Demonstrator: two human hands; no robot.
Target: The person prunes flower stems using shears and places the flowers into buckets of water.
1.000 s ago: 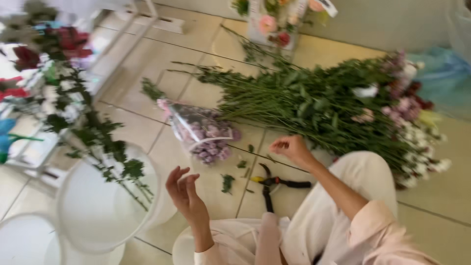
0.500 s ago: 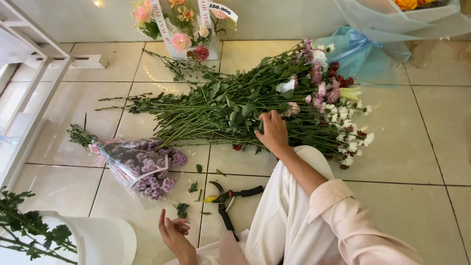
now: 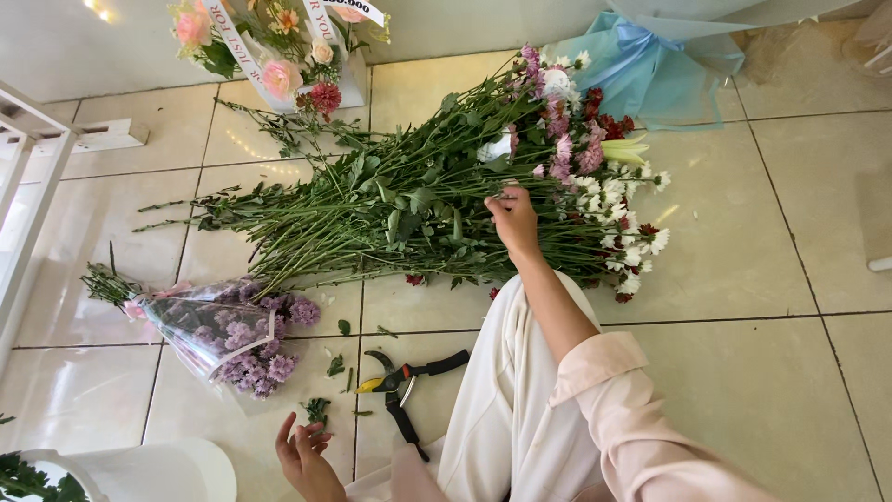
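- Big pile of cut flowers (image 3: 409,200) lies flat on the tile floor (image 3: 762,279), green stems to the left, blooms (pink, white, dark red) to the right. It's the biggest thing here & it's what I'm working on.
- Blue wrapped bouquet (image 3: 650,70) sits behind the pile, top right, by the wall.
- Small box of pink flowers (image 3: 279,65) w/ ribbons stands top left, behind the stems.
- Wrapped purple bunch (image 3: 228,330) in clear plastic lies on the floor near my left side, apart from the big pile.
- White bucket (image 3: 149,469) at the bottom left corner, w/ some green leaves beside it.
- My right hand (image 3: 514,218) is on the pile, near the bloom end. Fingers curled in, pinching at a stem or two; can't tell which one.
- My left hand (image 3: 311,455) is low, palm up, fingers loosely spread, holds nothing. It's just by some leaf bits (image 3: 316,409).
- Clippers (image 3: 404,381), black w/ a yellow part, lie on the floor btw my hands, no one touching them.
- How far, I'd say: only a few leaf bits cut so far, most stems look uncut & unsorted, so lots left.
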